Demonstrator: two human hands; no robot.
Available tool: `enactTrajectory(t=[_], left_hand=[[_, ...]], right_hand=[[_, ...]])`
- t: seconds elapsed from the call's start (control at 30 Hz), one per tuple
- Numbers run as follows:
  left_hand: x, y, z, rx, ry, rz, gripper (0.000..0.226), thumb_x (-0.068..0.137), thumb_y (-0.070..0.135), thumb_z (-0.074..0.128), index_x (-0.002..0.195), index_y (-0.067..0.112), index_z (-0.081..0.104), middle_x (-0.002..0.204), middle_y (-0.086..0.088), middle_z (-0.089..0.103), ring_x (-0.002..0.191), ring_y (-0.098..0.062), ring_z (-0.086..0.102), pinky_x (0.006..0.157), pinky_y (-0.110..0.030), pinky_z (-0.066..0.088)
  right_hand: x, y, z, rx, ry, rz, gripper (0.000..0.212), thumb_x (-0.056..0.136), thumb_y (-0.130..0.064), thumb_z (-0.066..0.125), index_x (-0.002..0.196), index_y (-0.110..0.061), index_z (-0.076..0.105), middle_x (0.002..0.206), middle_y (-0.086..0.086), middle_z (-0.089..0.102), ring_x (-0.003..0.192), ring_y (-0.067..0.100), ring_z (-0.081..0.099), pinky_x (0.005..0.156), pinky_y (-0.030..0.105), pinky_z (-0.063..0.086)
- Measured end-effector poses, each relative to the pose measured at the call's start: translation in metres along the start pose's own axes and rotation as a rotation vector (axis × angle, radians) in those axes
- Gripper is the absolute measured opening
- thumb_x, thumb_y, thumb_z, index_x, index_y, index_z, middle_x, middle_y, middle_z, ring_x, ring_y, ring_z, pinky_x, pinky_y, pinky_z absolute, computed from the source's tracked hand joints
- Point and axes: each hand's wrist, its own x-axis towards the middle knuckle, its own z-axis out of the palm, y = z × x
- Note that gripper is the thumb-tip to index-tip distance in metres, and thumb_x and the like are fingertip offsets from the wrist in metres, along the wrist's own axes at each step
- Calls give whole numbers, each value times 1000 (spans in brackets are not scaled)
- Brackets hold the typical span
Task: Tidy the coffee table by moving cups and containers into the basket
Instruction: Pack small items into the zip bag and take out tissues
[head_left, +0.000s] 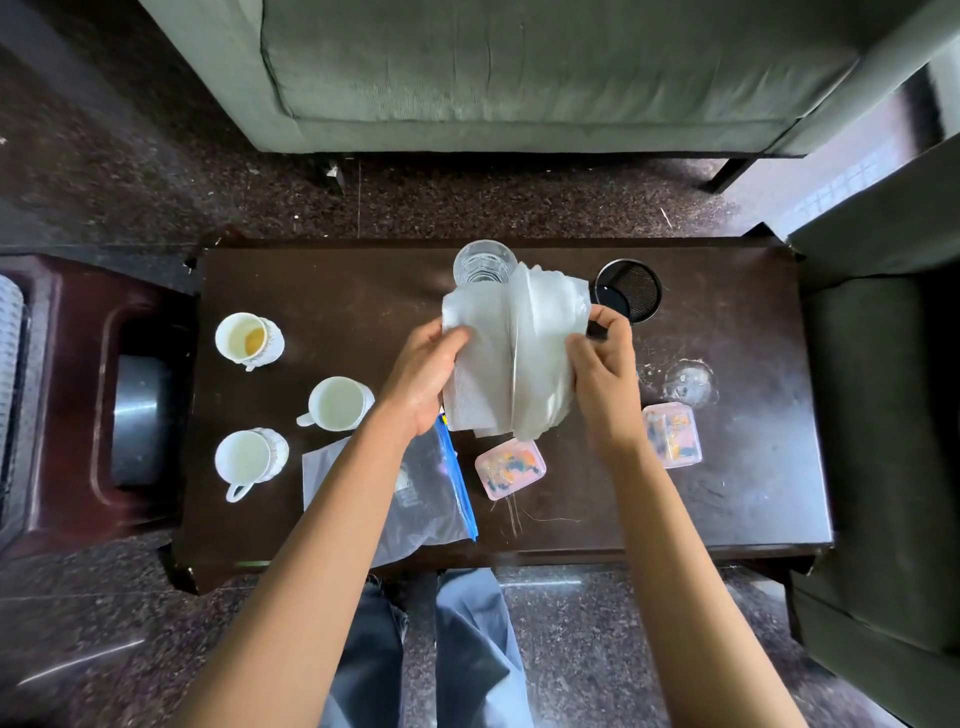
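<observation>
left hand (423, 374) and right hand (602, 371): each grip clamped on white paper towel (498, 358), above table (727, 509) middle | three cups (249, 336) (340, 402) (251, 457) near left edge | two pink containers (510, 466) (671, 434) toward near edge | glass (483, 261), mesh cup (628, 288) by far edge | zip bag (426, 499) at near edge

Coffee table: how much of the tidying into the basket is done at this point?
Nothing looks put away, and no basket shows. Both hands, left and right, hold a wad of white paper towel. Still on the table: three cups, a glass, two pink containers, a mesh holder and a zip bag.
</observation>
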Motion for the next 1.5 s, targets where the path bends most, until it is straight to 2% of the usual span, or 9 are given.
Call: enactTrajectory(t=[0.13, 0.23, 0.47, 0.7, 0.87, 1.0, 1.13, 1.3, 1.5], left_hand=[[-3, 2, 0, -38, -120, -45, 34, 94, 48, 50, 104, 21, 67, 97, 3, 73, 92, -12, 68, 88, -36, 52], [-8, 1, 7, 3, -187, -20, 72, 63, 73, 67, 110, 20, 67, 106, -6, 73, 104, -24, 67, 90, -42, 55], [-13, 4, 15, 109, -98, -5, 7, 87, 18, 67, 91, 22, 62, 86, 0, 68, 85, -17, 65, 70, -33, 54], [-5, 4, 3, 25, 48, -26, 18, 87, 8, 66, 81, 21, 54, 74, 4, 64, 65, -8, 66, 66, -30, 53], [-1, 2, -1, 34, 39, -81, 42, 75, 16, 78, 111, 9, 59, 102, -11, 70, 96, -26, 68, 83, -48, 57], [4, -4, -3, 81, 40, -39, 25, 76, 13, 77, 97, 19, 65, 93, -5, 73, 93, -25, 69, 80, -43, 58], [4, -13, 6, 257, 161, 133, 53, 70, 23, 80, 117, 17, 55, 105, 5, 67, 90, -11, 65, 79, -23, 54], [-1, -23, 16, 409, 245, 425, 69, 76, 7, 73, 127, 13, 27, 109, -4, 66, 91, -15, 64, 73, -10, 46], [1, -25, 2, 495, 291, 614, 52, 77, 4, 74, 117, 16, 42, 116, 7, 54, 108, -5, 53, 86, -16, 44]], right_hand=[[2, 0, -1, 72, 16, 48, 28, 93, -2, 48, 120, -12, 49, 73, -2, 63, 65, 12, 52, 58, 27, 43], [-2, -2, 4, -22, -72, -40, 30, 90, -6, 53, 115, -21, 47, 71, 11, 61, 64, 22, 51, 60, 36, 43], [-5, -5, 9, -238, -56, -117, 38, 81, -11, 58, 115, -23, 44, 75, 14, 70, 67, 34, 63, 64, 46, 53], [6, -6, -5, -73, 120, 94, 35, 79, -2, 53, 106, -25, 50, 94, 11, 72, 82, 24, 65, 74, 48, 55], [10, -4, -6, 88, 8, 221, 48, 79, -9, 70, 123, -5, 50, 110, 14, 69, 93, 27, 69, 74, 41, 58], [7, -1, -8, 54, 25, 190, 47, 78, -5, 74, 119, -6, 52, 107, 9, 69, 89, 20, 68, 73, 37, 58], [3, -2, -1, -394, 184, -27, 43, 78, -10, 72, 115, -15, 50, 82, -10, 57, 71, 0, 53, 55, 6, 39], [-2, 0, 10, -403, 214, -96, 43, 81, -10, 70, 116, -15, 45, 85, 2, 62, 69, 2, 54, 53, 4, 38], [-1, 0, 0, -241, 252, -75, 50, 79, -14, 77, 110, -20, 37, 91, 4, 69, 73, 12, 64, 58, 14, 48]])
